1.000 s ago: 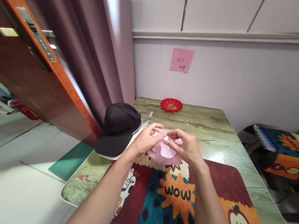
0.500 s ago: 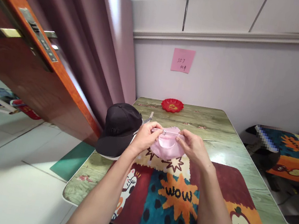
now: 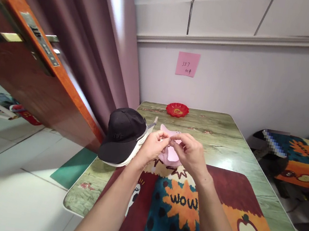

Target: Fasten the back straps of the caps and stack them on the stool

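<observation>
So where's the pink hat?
The pink hat is near the middle of the head view, held by the left hand and right hand, right of the black cap.

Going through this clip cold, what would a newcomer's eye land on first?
Probably the loud patchwork mat with its orange "WOW" burst, spread over the near part of the table. Just beyond that burst, the left hand and right hand pinch a pink cap. The black cap to their left and the red dish at the table's far edge also stand out.
</observation>
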Demonstrator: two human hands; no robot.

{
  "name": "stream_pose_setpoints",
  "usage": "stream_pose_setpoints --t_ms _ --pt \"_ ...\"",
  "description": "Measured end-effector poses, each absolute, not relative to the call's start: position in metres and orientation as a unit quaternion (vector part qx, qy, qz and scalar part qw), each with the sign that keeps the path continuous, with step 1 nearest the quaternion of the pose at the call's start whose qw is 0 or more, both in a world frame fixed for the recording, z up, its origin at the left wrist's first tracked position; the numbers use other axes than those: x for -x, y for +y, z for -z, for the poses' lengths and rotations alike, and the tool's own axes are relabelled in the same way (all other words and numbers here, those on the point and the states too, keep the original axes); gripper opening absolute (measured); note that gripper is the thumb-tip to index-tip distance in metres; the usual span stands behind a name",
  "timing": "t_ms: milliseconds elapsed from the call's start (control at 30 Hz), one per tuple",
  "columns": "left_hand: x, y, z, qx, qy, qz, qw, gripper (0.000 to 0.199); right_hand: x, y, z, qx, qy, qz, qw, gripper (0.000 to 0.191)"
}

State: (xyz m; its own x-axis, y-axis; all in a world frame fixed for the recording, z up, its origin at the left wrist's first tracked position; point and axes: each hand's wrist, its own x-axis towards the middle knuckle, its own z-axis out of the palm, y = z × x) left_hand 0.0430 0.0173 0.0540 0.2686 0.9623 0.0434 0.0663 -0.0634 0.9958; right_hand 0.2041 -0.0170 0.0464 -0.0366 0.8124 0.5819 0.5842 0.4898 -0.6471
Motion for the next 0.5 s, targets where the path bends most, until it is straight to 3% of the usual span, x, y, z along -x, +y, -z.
stream_pose_setpoints --t_ms 367,500 --pt "-0.041 0.01 -0.051 -0.517 0.377 -0.447 0.625 0.043 -0.203 -0.017 -0.048 0.466 -0.723 -0.157 0.486 0.011" --pt "-0.035 0.008 -0.05 -0.511 0.341 -0.452 0.647 0.034 -0.205 -0.017 -0.049 0.43 -0.652 -0.323 0.534 0.024"
